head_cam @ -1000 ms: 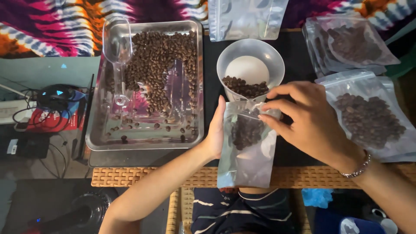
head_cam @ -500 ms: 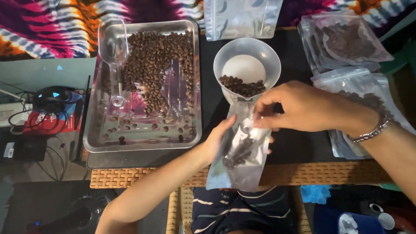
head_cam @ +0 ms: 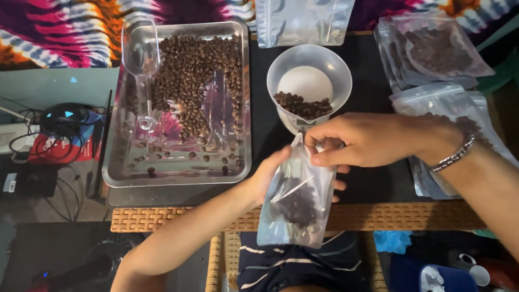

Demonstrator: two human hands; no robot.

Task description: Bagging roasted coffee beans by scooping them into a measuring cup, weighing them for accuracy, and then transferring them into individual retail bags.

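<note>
Item: clear plastic pouch [head_cam: 296,208], rectangular, soft-walled.
Contents: dark brown coffee beans [head_cam: 298,204], gathered in the lower middle; pouch partly filled.
Pose: held upright, tilted slightly, bottom edge hanging past the table's front edge.
Mouth: top edge pinched between fingers of the right hand [head_cam: 373,141]; whether sealed cannot be told.
Support: left hand [head_cam: 273,174] grips the left side and back of the pouch.
Position: directly below the white funnel [head_cam: 309,81], its spout just above the pouch top.
</note>
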